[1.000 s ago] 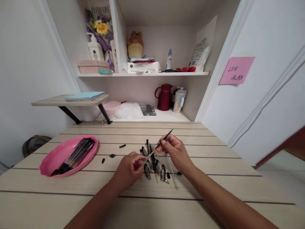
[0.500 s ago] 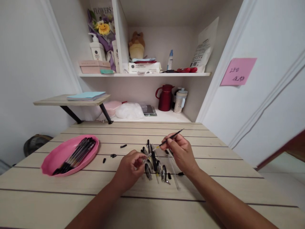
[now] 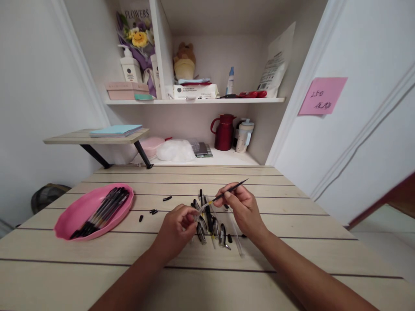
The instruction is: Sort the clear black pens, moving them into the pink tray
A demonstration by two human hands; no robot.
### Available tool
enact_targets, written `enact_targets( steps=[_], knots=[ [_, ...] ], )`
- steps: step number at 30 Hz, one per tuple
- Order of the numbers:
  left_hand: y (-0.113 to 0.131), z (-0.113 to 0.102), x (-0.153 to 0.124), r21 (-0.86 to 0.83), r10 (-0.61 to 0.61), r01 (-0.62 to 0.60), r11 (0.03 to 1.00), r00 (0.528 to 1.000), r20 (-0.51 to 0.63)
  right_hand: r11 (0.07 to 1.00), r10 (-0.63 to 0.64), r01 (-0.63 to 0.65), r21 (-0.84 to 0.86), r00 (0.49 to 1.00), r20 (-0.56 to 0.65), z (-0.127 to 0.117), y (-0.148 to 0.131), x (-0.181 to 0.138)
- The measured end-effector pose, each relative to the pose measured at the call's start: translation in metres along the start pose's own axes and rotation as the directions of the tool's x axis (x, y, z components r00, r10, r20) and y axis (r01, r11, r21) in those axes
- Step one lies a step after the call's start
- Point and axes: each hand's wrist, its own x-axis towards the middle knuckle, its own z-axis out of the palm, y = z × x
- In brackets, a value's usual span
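Between the thumb and fingers of my right hand point(image 3: 241, 209) is a dark pen refill point(image 3: 228, 190), its tip pointing up to the right. My left hand point(image 3: 177, 229) pinches a clear pen barrel point(image 3: 200, 211), mostly hidden by the fingers. The refill's pale lower end meets the barrel's opening; how deep it sits I cannot tell. Beneath both hands lies a pile of pen parts: black caps point(image 3: 222, 235), dark refills and clear tubes point(image 3: 238, 242). Several small black pieces point(image 3: 153, 211) lie left of my left hand.
A pink tray point(image 3: 61, 224) with several assembled black pens point(image 3: 105, 211) stands at the left. Behind it a small raised shelf point(image 3: 65, 139) carries blue paper point(image 3: 116, 130). At the back, a red jug point(image 3: 224, 133) and a pale cup point(image 3: 244, 137) stand in the cabinet.
My right hand has moved slightly left and down, bringing the refill's lower end to the barrel in my left hand. The left hand has hardly moved.
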Motion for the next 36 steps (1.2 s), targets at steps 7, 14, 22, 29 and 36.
enact_targets(
  steps=[7, 14, 22, 29, 36],
  knots=[
    [0.006, -0.002, 0.000, 0.058, 0.019, -0.020, 0.998, 1.000, 0.014, 0.997, -0.010, 0.011, -0.080, 1.000, 0.017, 0.000, -0.004, -0.002],
    [0.008, 0.001, 0.000, -0.015, -0.021, 0.021, 1.000, 1.000, 0.010, 0.976, 0.094, -0.052, -0.211, 0.976, 0.195, 0.003, 0.004, -0.003],
    [0.002, 0.002, 0.006, -0.489, -0.323, 0.320, 0.812, 0.943, 0.080, 0.745, 0.080, -0.081, -0.662, 0.996, -0.032, -0.032, 0.023, 0.028],
    [0.001, -0.002, 0.006, -0.605, -0.370, 0.330, 0.724, 0.927, 0.062, -0.067, 0.284, 0.054, -0.996, 0.958, 0.033, -0.037, 0.042, 0.029],
    [0.000, -0.002, 0.006, -0.633, -0.356, 0.340, 0.695, 0.928, 0.108, -0.137, 0.277, 0.054, -0.989, 0.961, 0.014, -0.036, 0.047, 0.027]
  ],
)
